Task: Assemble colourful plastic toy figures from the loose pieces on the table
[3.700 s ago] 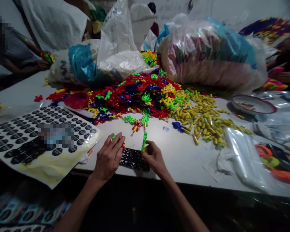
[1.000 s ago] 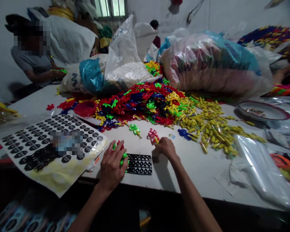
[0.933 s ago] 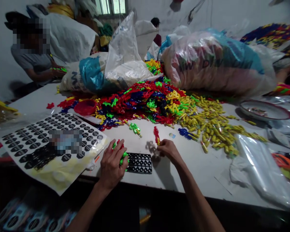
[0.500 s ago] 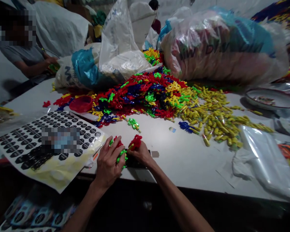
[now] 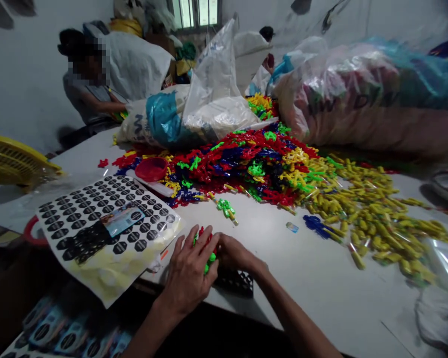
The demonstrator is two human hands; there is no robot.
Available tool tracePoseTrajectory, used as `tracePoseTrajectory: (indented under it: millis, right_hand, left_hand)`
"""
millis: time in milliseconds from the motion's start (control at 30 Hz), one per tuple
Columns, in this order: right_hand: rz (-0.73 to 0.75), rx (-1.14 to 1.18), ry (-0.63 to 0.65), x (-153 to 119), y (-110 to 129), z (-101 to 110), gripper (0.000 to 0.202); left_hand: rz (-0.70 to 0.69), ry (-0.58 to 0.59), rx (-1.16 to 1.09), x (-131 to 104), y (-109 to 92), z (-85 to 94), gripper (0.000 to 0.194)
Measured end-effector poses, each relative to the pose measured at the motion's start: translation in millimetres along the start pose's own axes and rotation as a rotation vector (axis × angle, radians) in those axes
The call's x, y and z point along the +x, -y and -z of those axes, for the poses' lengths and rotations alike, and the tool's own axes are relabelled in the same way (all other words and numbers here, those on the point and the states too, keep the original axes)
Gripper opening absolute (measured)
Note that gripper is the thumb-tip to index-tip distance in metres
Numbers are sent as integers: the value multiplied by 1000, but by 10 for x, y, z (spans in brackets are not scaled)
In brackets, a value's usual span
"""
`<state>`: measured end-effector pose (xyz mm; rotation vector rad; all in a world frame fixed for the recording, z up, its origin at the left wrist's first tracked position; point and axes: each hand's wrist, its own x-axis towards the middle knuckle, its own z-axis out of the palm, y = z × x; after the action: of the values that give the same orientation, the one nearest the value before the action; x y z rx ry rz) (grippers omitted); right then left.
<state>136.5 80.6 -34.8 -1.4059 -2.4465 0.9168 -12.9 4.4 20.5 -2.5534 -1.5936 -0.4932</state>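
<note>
Black perforated tray (image 5: 242,284) on bench (image 5: 302,278), long axis roughly left-right, partly under nearer right hand (image 5: 233,252); its grip hidden, cannot tell. Left hand (image 5: 188,271): grip closed around red-green figures (image 5: 210,261). Beyond: mixed pile (image 5: 227,161).

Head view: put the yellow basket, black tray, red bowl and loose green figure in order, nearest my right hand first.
1. Black tray, right by the right hand
2. Green figure, ahead
3. Red bowl, ahead and left
4. Yellow basket, far left
</note>
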Motion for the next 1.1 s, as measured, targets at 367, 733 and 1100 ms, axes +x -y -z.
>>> tracePoseTrajectory:
  millis: [367,733,1100]
  right_hand:
    - [-502,-107,-198,254,-295,418,15]
    - [-242,616,-276,-282,47,-89,13]
    - [-25,71,23,-236,60,8,28]
  left_hand:
    - [-11,-127,-62,-62,69,-75,42]
    - [-47,-143,-102,-66,99,-109,45]
    - [-21,-31,28,-69,27,17,48]
